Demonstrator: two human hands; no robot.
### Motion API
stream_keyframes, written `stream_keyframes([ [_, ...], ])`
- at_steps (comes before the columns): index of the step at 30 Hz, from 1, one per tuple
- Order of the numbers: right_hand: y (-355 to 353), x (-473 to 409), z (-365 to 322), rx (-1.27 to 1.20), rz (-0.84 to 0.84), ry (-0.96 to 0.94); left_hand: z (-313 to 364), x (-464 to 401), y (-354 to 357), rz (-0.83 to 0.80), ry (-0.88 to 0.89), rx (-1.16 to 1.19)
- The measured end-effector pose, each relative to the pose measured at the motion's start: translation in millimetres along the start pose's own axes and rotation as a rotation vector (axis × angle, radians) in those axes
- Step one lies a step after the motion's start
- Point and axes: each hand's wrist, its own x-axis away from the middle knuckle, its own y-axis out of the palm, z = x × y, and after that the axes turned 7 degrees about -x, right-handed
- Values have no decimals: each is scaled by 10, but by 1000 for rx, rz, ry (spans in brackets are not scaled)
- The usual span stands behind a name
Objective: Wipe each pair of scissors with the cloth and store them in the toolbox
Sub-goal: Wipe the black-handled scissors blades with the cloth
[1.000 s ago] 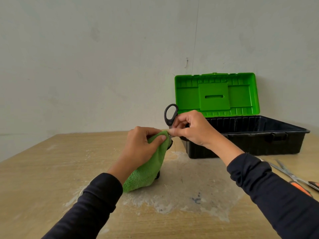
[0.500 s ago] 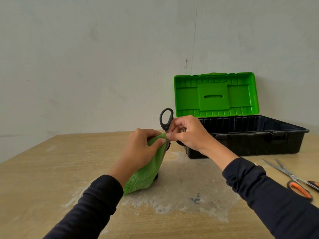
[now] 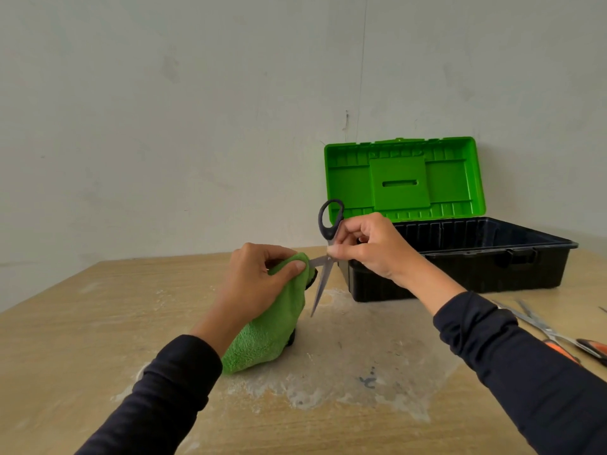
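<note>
The left hand point(image 3: 259, 284) grips the green cloth point(image 3: 269, 333), its fingers pinching the cloth round one blade of the black-handled scissors point(image 3: 323, 261); the right hand point(image 3: 371, 247) pinches those scissors at the pivot, blades spread, handle loop up toward 12 o'clock. The open toolbox point(image 3: 460, 257) stands on the counter point(image 3: 65, 323) at 2 o'clock; orange-handled scissors point(image 3: 558, 336) lie at 4 o'clock.

Second handle ring of the black scissors point(image 3: 330, 224) hidden behind the right hand point(image 3: 368, 249); one blade swallowed by the cloth point(image 3: 274, 326) in the left hand point(image 3: 259, 284). Small dark shape behind the cloth, unidentifiable. Orange scissors point(image 3: 555, 333) at the right edge cut off by the frame, partly under the sleeve point(image 3: 525, 372). Toolbox point(image 3: 460, 267) floor out of sight
</note>
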Motion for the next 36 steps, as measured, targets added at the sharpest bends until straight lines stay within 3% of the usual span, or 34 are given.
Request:
stream_keyframes([
  [4, 135, 20, -27, 68, -114, -30, 53, 55, 97, -41, 36, 19],
  [16, -100, 20, -19, -56, 53, 106, -62, -37, -17, 58, 2, 34],
  [22, -155, 29, -5, -112, 30, 288, -80, -13, -42, 87, 109, 18],
  [28, -142, 11, -105, -140, -7, 544, -84, 16, -14, 153, 341, -211],
  [31, -167, 10, -156, -201, -23, 631, -98, 11, -24, 193, 342, -234],
  [34, -187, 28, -188, -263, -143, 661, -108, 1, -41, 229, 297, -206],
  [36, -217, 28, -154, -404, -181, 677, -118, -2, -43, 253, 226, -167],
])
